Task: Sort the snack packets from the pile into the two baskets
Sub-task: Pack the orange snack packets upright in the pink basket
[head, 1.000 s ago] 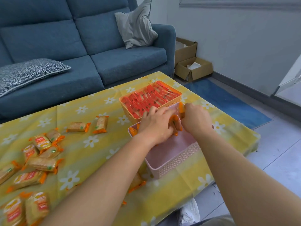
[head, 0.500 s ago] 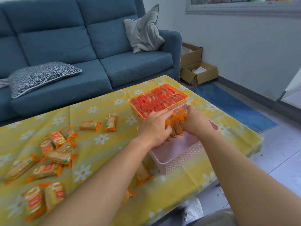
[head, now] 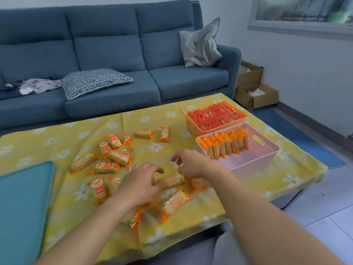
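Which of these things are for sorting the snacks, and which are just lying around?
For the job: loose snack packets, orange basket, pink basket, left hand, right hand.

Just lying about: sofa, grey cushion, patterned cushion, cardboard boxes, teal pad.

The left hand [head: 140, 183] and right hand [head: 190, 165] reach forward side by side, palms down, fingers loosely curled.

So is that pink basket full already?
No: the pink basket holds just one row of packets standing along one side, and the rest of its floor is bare.
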`<state>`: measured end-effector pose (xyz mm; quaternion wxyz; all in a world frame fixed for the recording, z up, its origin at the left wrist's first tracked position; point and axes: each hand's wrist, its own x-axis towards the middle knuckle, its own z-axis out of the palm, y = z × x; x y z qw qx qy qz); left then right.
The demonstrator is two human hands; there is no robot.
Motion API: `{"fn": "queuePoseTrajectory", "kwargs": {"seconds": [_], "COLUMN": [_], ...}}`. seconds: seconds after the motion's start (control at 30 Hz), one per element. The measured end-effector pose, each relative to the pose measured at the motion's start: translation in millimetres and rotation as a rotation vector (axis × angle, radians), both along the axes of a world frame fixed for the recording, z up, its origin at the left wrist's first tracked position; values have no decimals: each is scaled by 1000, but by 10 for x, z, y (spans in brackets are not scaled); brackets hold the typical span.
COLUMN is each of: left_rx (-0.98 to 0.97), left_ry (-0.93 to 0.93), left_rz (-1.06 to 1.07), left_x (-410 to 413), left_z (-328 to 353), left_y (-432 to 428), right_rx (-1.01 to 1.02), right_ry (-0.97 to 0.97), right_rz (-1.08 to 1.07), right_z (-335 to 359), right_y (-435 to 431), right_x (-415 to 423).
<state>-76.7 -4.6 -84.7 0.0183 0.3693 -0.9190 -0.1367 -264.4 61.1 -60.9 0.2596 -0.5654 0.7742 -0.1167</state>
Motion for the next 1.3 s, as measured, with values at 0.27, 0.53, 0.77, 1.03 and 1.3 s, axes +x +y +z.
{"fn": "queuePoseTrajectory", "kwargs": {"seconds": [0.27, 0.53, 0.77, 1.03, 1.3], "left_rx": [175, 90, 118, 147, 219], "left_ry": [-231, -346, -520, -392, -34], "left_rz": [-60, -94, -183, -140, 208], "left_x": [402, 643, 855, 770, 303], "left_z": [-308, -382, -356, -198, -352], "left_y": [120, 36, -163, -157, -146], "right_rx": [379, 326, 7, 171, 62], "right_ry": [430, 611, 376, 586, 495], "right_rz": [247, 499, 242, 269, -108], "right_z": [-363, -427, -335, -597, -272], "right_y": [-3, 50, -90, -274, -172], "right_x": [602, 722, 574, 583, 335]}}
